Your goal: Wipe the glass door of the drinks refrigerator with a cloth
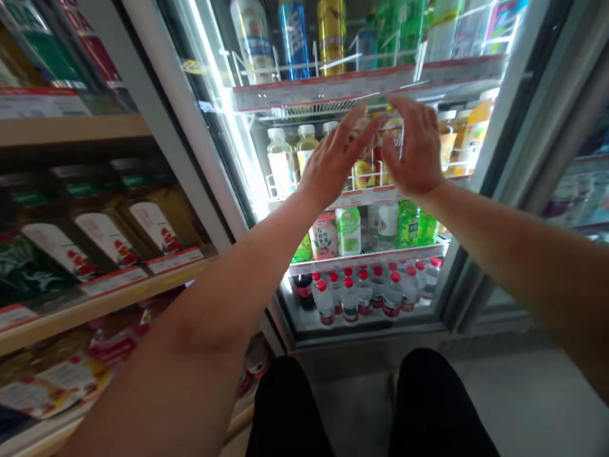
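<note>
Both my arms reach into an open drinks cooler. My left hand (335, 155) has its fingers stretched out and touches the side of a clear bottle with a yellow and red label (368, 162) on the second shelf. My right hand (415, 149) curls round the same bottle from the right, fingers bent over its top. The bottle stands among other bottles behind a white wire rail (366, 184). Pale yellow drinks with white caps (295, 155) stand just left of my hands.
Cans and green bottles (333, 32) fill the top shelf. Green and pink bottles (349, 231) sit below, red-capped water bottles (366, 292) at the bottom. The cooler door frame (499, 184) stands to the right. Wooden shelves with snack packs (109, 235) run along the left.
</note>
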The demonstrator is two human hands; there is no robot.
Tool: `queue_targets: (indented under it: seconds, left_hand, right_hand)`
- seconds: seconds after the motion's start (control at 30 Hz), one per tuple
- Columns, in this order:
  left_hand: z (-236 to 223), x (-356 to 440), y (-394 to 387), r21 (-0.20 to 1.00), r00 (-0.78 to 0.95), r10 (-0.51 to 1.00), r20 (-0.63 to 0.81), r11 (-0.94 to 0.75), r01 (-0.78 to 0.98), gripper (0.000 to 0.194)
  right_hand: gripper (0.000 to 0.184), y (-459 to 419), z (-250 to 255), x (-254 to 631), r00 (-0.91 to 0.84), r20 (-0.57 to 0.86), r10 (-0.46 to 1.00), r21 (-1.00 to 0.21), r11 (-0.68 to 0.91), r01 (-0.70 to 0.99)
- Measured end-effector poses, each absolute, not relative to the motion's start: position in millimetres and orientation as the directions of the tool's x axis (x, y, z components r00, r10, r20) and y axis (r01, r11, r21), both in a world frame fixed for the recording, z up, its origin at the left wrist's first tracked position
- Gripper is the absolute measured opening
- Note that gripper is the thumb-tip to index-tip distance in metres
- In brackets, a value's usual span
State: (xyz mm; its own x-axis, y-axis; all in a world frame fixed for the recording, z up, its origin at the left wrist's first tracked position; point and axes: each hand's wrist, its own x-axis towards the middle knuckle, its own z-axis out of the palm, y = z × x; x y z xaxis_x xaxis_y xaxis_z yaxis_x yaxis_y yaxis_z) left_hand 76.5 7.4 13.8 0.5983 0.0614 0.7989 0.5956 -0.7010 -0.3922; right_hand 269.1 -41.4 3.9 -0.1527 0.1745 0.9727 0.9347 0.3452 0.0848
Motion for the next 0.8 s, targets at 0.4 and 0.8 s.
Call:
queue_targets:
  seconds: [0.4, 0.8]
  left_hand:
    - [-7.3, 24.3, 6.7, -0.454, 0.604, 0.092, 0.792, -0.572, 0.683, 0.061]
    - [9.4, 12.6, 6.3, -0.2, 0.354, 0.308, 0.883, -0.435, 0.878, 0.068]
  right_hand:
    - [0.056, -20.8, -4.7, 249.3, -0.634, 0.753, 0.174, 0.42, 0.615, 0.668]
    - [0.048, -17.1, 51.0, 288.4, -0.237, 0.97, 0.043, 0.201, 0.397, 0.896]
